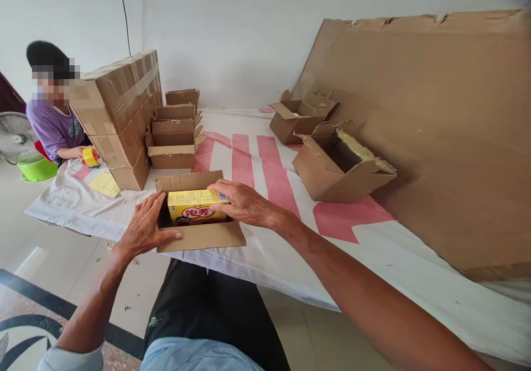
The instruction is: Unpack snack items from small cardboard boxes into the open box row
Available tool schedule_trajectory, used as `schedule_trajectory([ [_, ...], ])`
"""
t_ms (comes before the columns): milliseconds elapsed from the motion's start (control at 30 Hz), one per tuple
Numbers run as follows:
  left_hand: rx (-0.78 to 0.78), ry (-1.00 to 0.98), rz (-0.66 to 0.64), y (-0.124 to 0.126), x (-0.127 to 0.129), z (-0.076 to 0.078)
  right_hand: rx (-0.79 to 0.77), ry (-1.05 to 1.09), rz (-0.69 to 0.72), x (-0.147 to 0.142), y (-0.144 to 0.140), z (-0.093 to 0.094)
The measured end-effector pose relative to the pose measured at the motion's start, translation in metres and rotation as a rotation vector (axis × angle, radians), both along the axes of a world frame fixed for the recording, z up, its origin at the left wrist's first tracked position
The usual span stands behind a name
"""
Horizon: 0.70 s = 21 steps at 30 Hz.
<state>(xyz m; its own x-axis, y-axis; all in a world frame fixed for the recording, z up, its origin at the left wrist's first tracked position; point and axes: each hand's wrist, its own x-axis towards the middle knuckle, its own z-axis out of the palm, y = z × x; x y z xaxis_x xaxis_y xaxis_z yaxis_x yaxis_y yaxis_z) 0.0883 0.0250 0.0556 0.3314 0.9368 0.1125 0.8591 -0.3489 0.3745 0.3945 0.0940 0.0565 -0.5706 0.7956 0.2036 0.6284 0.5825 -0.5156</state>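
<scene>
An open cardboard carton point(203, 239) stands at the table's near edge, its long flaps folded outward. Inside it sits a yellow printed box point(194, 197) with red characters, its top above the carton's rim. My left hand point(143, 224) grips the carton's left end, with the thumb over the near flap and the fingers on the far side. With my right hand point(240, 202) I hold the right end of the yellow box, fingers on top and thumb along its front. The lower part of the yellow box is hidden in the carton.
Taped cartons point(124, 111) are stacked at the left, beside a row of open cartons point(174, 133). Two more open cartons point(340, 166) stand right of centre, before a large leaning cardboard sheet point(435, 122). A person point(58, 122) at far left is near a yellow tape dispenser point(90, 156).
</scene>
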Motion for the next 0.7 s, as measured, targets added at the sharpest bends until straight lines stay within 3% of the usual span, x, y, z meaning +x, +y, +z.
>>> schedule_trajectory([
  [267,0.021,-0.067,0.035,0.007,-0.011,-0.005,-0.158,0.537,-0.003,0.006,0.014,0.007],
  [367,0.02,-0.162,0.056,0.009,-0.01,0.001,-0.211,0.644,0.025,0.005,0.016,0.006],
  [533,-0.114,-0.539,-0.023,0.011,0.005,0.022,-0.292,0.729,0.053,-0.001,0.018,0.007],
  [700,-0.239,-0.901,-0.017,0.023,0.011,0.018,-0.288,0.845,0.024,-0.009,0.022,0.011],
])
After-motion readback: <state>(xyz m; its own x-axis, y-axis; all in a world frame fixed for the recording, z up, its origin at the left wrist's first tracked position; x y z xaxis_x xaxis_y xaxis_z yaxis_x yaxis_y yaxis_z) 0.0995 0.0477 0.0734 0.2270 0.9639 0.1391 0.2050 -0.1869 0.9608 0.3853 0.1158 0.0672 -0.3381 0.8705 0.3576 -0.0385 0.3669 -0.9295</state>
